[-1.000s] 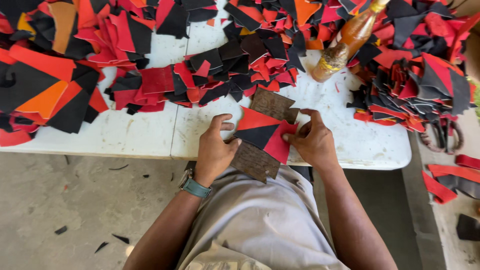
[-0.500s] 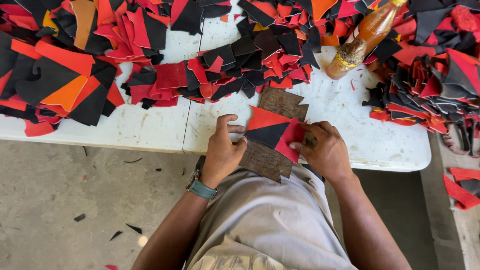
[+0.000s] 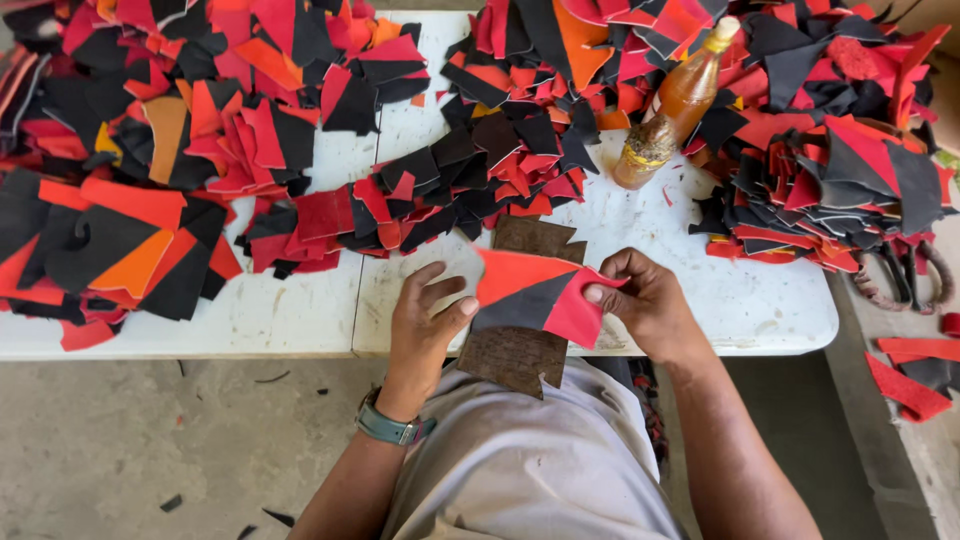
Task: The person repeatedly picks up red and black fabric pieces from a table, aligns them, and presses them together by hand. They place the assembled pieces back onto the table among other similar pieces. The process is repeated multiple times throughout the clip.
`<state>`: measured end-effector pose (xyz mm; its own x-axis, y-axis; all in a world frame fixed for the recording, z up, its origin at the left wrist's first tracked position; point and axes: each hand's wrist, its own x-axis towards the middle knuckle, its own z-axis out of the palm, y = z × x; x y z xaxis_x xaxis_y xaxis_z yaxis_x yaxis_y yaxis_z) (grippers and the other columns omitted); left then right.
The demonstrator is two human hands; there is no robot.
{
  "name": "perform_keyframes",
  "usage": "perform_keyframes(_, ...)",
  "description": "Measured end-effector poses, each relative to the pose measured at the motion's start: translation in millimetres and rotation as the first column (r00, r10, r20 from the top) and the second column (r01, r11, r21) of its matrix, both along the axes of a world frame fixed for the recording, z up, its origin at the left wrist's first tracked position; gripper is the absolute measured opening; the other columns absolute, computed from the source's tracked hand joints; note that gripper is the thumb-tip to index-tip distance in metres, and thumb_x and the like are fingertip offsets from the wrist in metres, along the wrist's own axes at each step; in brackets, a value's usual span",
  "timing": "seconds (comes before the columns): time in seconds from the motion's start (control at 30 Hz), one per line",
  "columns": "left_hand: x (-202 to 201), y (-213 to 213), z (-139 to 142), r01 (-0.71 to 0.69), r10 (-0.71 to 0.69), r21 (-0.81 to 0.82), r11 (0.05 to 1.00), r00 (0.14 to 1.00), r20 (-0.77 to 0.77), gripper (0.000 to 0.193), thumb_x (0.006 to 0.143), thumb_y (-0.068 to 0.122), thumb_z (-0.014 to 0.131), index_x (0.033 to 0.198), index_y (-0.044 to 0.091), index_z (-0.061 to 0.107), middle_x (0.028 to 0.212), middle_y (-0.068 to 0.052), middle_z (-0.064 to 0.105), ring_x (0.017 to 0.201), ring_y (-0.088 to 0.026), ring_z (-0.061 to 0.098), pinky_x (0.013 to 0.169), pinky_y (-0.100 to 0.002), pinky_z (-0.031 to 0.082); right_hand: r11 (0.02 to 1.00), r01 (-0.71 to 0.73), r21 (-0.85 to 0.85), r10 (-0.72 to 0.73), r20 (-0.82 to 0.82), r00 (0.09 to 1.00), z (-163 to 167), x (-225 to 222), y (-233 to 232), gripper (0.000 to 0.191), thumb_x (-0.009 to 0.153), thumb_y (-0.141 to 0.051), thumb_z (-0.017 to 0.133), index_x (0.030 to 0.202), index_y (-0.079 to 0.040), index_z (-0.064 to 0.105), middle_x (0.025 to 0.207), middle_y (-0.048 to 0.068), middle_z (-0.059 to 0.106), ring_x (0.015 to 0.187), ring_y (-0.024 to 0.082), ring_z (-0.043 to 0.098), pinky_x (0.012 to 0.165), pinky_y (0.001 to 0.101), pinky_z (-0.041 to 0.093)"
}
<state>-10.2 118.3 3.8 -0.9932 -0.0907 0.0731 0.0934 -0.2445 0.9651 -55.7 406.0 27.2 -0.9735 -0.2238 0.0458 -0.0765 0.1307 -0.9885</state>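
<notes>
left hand (image 3: pixel 425 325) now presses spread fingers on the red-and-black stitched leather piece (image 3: pixel 535 295) at frame centre; right hand (image 3: pixel 645 305) pinches its red corner, lifted higher than before, over the brown cardboard template (image 3: pixel 515 355).

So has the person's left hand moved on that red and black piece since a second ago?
Yes. The left hand has opened: earlier its fingers curled against the red and black piece; now they spread flat at its left edge, still by the white table's front edge.
</notes>
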Motion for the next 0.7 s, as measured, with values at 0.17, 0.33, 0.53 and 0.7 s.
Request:
perform_keyframes(0.17,-12,23,41,0.414,-0.413,0.145,0.899,0.910,-0.033,0.051,0.089,0.009,0.076,0.135,-0.005,0.059,0.124,-0.009,0.069,0.110,-0.016,0.067,0.097,-0.034,0.057,0.951,-0.060,-0.302,0.071,0.025,0.997,25,-6,-2,0.022,0.090,-0.006,0.077,0.107,-0.003,0.064,0.097,0.002,0.069,0.086,0.007,0.063,0.077,0.0251,0.053)
perform_keyframes(0.33,-19,65,70,0.313,-0.317,0.172,0.934,0.948,-0.006,0.036,0.090,0.003,0.073,0.125,-0.004,0.065,0.111,-0.007,0.072,0.096,-0.013,0.068,0.085,-0.032,0.059,0.984,-0.078,-0.158,0.101,0.142,0.985,42,4,0,0.030,0.084,-0.005,0.079,0.112,0.004,0.074,0.096,0.012,0.077,0.082,0.017,0.072,0.076,0.0318,0.060)
perform_keyframes(0.53,-13,83,75,0.242,-0.233,0.028,0.970,0.955,-0.186,0.034,0.091,0.000,0.073,0.124,-0.004,0.066,0.107,0.000,0.068,0.094,-0.008,0.061,0.085,-0.026,0.054,0.921,-0.054,-0.386,0.127,0.166,0.978,23,10,7,0.019,0.087,-0.004,0.074,0.105,0.002,0.074,0.093,0.009,0.078,0.076,0.015,0.074,0.071,0.0316,0.063)
perform_keyframes(0.7,-14,96,69,0.054,-0.091,-0.192,0.980,0.978,-0.190,0.024,0.091,0.000,0.072,0.115,-0.005,0.071,0.096,-0.005,0.071,0.089,-0.010,0.062,0.082,-0.027,0.056,0.963,0.011,-0.269,-0.010,0.006,1.000,11,11,-12,0.007,0.092,-0.002,0.073,0.098,0.002,0.074,0.085,0.009,0.075,0.068,0.013,0.067,0.063,0.0293,0.057)
